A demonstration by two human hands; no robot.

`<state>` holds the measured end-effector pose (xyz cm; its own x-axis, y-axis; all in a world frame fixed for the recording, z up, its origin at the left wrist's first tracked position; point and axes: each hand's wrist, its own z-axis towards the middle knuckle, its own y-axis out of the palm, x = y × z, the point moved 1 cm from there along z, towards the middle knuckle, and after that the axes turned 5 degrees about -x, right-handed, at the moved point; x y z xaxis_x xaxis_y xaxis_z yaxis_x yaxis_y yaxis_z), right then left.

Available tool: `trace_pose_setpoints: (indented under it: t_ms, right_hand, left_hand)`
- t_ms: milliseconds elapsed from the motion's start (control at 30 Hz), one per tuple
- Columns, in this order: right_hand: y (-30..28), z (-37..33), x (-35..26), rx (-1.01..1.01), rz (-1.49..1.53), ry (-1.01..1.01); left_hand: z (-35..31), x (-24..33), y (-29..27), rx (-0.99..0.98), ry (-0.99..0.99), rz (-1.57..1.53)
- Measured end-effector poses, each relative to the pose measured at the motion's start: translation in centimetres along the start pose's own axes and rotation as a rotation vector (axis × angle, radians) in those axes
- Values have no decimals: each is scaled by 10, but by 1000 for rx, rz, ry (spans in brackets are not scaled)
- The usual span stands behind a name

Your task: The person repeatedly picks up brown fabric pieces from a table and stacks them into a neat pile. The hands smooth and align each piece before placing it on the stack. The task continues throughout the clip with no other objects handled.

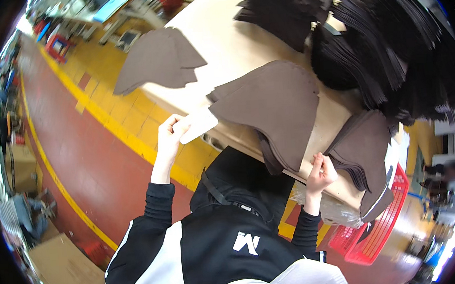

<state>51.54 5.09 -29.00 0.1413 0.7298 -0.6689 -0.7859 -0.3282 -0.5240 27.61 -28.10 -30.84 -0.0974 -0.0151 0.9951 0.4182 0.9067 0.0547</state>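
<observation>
My left hand [170,135] pinches a white card-like piece [200,125] with rounded corners, held out over the near edge of the table. The card's far corner reaches the left tip of a stack of curved brown fabric panels [274,99] lying in front of me. My right hand [322,173] is closed, thumb against fingers, between that middle stack and a second brown panel stack [367,143] on the right. Whether anything thin sits in its fingers I cannot make out. Farther left, more brown panels [158,60] overhang the table's edge.
Big bundles of dark fabric pieces [373,42] cover the back right of the pale table [219,21]. A red plastic basket [376,232] stands below its right end, beside clear plastic wrap [333,214]. Cardboard boxes [65,269] stand on the left across the red walkway [75,158].
</observation>
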Motion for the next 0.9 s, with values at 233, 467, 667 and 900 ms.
trace_pose_setpoints:
  t_ms: [233,467,667,900]
  right_hand:
    - [14,51,-95,-513,248,-260]
    - [15,25,-95,-487,174,-335]
    - [-27,-12,-59,-399,122,31]
    - [-19,8,-6,-443,482,338]
  left_hand:
    - [-44,60,17,-59,86,159]
    - [113,91,61,-44,170,-28]
    - [202,28,98,-165,-107,253]
    - [145,26,90,-567,-116,389]
